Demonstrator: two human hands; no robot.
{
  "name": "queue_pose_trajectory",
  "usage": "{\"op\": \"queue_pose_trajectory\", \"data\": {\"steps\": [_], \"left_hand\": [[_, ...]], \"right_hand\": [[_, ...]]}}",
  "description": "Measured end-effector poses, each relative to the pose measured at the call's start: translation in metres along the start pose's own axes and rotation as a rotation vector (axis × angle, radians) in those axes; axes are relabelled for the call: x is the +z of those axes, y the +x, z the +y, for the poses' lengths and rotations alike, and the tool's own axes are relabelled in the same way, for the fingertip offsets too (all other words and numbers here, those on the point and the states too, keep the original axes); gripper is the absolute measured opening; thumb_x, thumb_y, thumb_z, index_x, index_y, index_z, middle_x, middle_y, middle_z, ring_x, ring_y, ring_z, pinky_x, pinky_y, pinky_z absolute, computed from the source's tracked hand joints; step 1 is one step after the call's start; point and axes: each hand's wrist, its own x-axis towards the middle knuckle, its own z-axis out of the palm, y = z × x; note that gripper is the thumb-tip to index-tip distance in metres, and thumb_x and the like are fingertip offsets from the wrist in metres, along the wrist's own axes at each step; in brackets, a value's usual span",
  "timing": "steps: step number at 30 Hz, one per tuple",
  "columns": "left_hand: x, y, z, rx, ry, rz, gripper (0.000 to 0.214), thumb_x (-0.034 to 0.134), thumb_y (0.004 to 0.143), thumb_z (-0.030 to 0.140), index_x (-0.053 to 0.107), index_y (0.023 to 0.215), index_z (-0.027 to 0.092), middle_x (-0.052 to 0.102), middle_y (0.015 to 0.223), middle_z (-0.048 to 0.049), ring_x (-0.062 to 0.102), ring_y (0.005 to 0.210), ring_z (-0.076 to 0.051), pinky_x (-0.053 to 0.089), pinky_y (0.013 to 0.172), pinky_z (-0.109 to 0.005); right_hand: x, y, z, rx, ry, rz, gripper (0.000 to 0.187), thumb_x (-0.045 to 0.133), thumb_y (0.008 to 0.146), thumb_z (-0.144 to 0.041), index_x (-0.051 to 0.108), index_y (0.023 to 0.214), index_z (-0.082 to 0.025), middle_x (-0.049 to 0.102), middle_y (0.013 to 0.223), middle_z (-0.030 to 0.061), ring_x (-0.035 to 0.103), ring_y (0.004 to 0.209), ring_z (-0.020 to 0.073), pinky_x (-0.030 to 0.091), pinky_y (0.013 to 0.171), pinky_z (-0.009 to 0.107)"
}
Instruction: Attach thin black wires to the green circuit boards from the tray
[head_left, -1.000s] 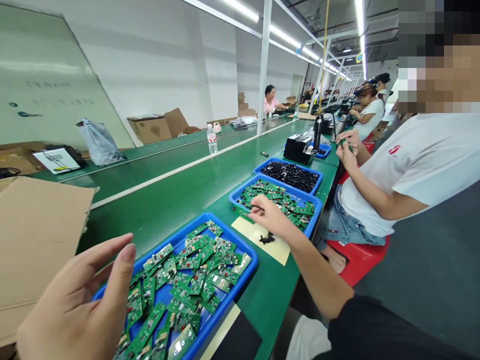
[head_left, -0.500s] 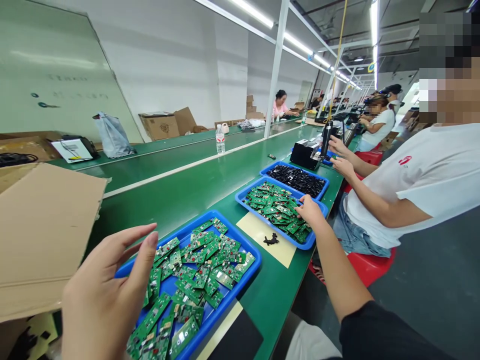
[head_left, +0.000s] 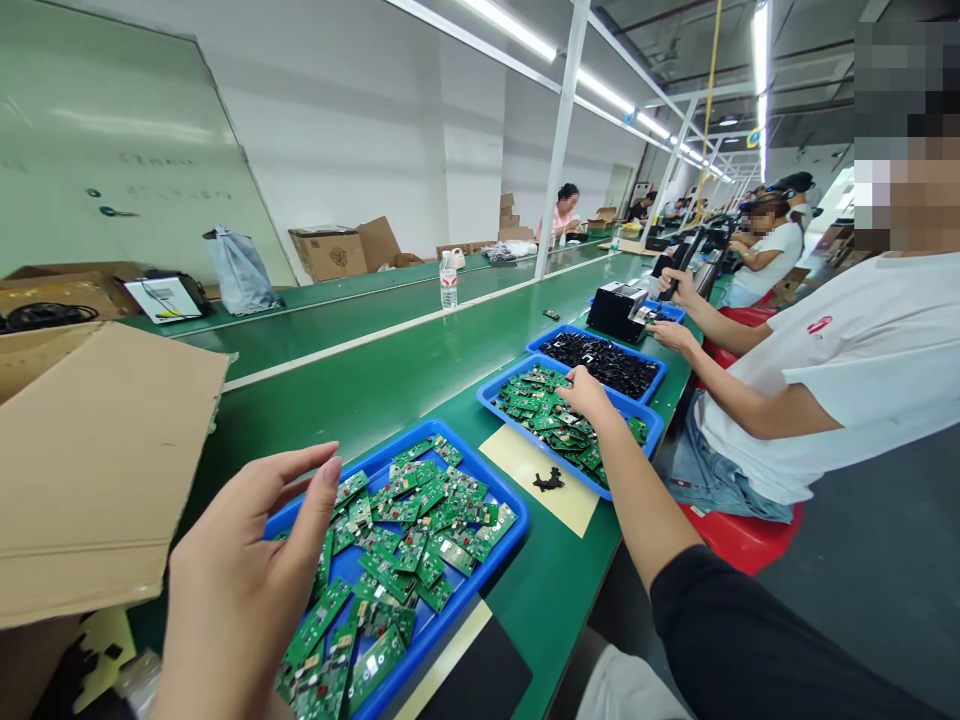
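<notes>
The left hand's grip stands half open and empty just above a blue tray of green circuit boards on the counter, while the right hand's grip sits among boards in a second blue tray, its hold on any board impossible to tell.

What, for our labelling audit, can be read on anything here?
Whiteboard: faint writing, too blurred to read.
Cardboard carton: printed mark, too small to read.
Co-worker's white T-shirt: red logo, too small to read.
Green circuit boards: printed markings, too small to read.
Water bottle: label too small to read.
</notes>
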Motion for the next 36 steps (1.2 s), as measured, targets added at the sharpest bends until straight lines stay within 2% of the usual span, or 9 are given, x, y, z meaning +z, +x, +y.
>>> {"op": "queue_pose_trajectory", "data": {"steps": [5,11,27,36], "left_hand": [[-0.001,0.001,-0.002,-0.017,0.001,-0.067,0.034,0.053,0.079,0.052,0.071,0.083,0.023,0.072,0.076,-0.0021,0.068,0.066,-0.019,0.053,0.055,-0.024],[-0.001,-0.002,-0.006,0.005,-0.017,-0.153,0.032,0.053,0.080,0.049,0.070,0.085,0.023,0.072,0.077,-0.0028,0.067,0.065,-0.019,0.051,0.055,-0.024],[-0.004,-0.002,-0.001,-0.139,-0.016,-0.279,0.041,0.047,0.080,0.056,0.069,0.088,0.022,0.072,0.084,-0.0043,0.067,0.077,-0.023,0.052,0.072,-0.035],[-0.003,-0.004,-0.004,-0.124,-0.013,-0.274,0.035,0.049,0.083,0.050,0.069,0.090,0.023,0.071,0.086,-0.0033,0.066,0.080,-0.022,0.051,0.074,-0.035]], "right_hand": [[0.008,0.022,-0.023,0.026,-0.041,-0.044,0.032,0.057,0.093,-0.032,0.054,0.119,-0.015,0.059,0.115,0.0087,0.061,0.096,0.0201,0.054,0.080,0.039],[0.018,0.030,-0.031,0.056,-0.118,-0.060,0.032,0.057,0.093,-0.032,0.054,0.120,-0.015,0.058,0.117,0.0092,0.060,0.099,0.0211,0.053,0.083,0.041],[0.039,0.040,-0.024,0.076,-0.166,-0.061,0.032,0.057,0.092,-0.032,0.055,0.119,-0.014,0.058,0.117,0.0093,0.060,0.099,0.0211,0.053,0.083,0.041],[0.042,0.042,-0.017,0.035,-0.133,-0.049,0.031,0.057,0.093,-0.032,0.056,0.118,-0.015,0.058,0.117,0.0091,0.060,0.099,0.0210,0.053,0.084,0.041]]}}
